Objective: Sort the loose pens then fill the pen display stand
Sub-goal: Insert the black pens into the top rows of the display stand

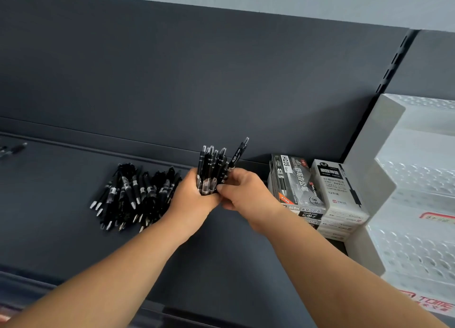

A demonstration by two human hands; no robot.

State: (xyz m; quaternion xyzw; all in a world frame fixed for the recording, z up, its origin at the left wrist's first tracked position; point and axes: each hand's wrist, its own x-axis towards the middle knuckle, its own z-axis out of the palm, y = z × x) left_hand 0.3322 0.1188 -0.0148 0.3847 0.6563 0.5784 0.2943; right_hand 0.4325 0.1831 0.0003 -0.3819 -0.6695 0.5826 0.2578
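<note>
Bundle of pens [211, 173] — black barrels, upright, clicker ends up, held above the shelf [61, 229] at mid-frame. Lower ends hidden inside the grip.

Left hand [194, 201]: fingers wrapped tight round the lower half of the bundle, from the left side.

Right hand [245, 192]: closes in from the right. Thumb tip presses on the bundle's lower part and curled fingers sit against its right side, so both hands hold the same bundle.

One tilted pen [238, 154] leans out to the right of the rest, top end highest of all. Its lower end runs down into the right hand's fingers. Cannot tell whether it is pinched apart from the others.

Pile of loose pens [134, 194]: lies flat on the shelf just left of the left hand, barrels roughly parallel, silver tips mostly toward the camera. Some overlap. The left wrist covers the pile's right edge.

Far left — two more stray pens [13, 149] on the shelf, blurred, well apart from the pile.

Right of the hands: a stack of pen boxes [296, 185], dark-printed on top, with a white box stack [338, 189] touching its right side. Both stand against the dark back panel [172, 76].

Pen display stand [369, 170]: white, stepped tiers of clear pockets, at the right edge just beside the white boxes. Tiers in view hold no pens.
</note>
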